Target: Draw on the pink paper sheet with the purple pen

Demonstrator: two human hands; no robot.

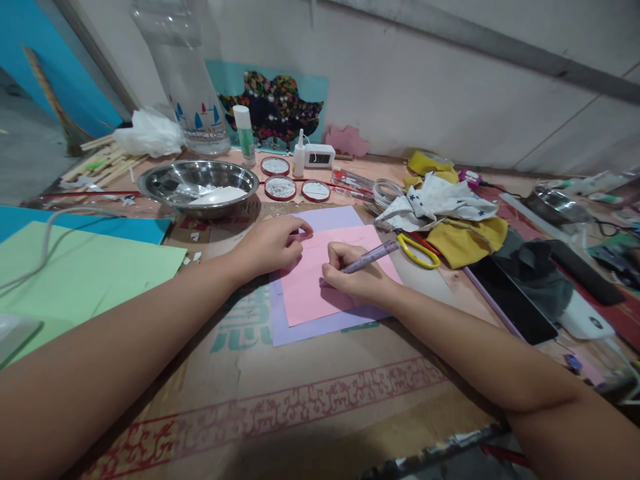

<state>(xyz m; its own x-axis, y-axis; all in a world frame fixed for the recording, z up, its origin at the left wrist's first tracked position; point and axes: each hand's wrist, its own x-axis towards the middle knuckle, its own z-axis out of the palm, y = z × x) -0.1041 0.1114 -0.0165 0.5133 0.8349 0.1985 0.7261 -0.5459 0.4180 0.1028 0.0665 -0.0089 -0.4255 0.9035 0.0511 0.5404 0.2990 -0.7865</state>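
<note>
A pink sheet of paper point(315, 300) lies over a larger lilac sheet point(290, 333) on the cardboard. My right hand point(357, 273) is closed round a purple pen point(373, 255), its tip low over the pink paper. Faint drawn lines show near the top of the pink sheet. At the sheets' upper left edge rests my left hand point(273, 247), holding nothing, with fingers loosely bent and thumb apart from them. Yellow-handled scissors point(419, 252) lie to the right of my right hand.
Behind the papers stand a steel bowl point(197, 210), a glue stick point(245, 137), small dishes of white beads point(280, 187) and a white clock point(320, 157). Green paper point(90, 267) lies left. Cloth scraps point(440, 200) and a phone point(513, 300) are on the right.
</note>
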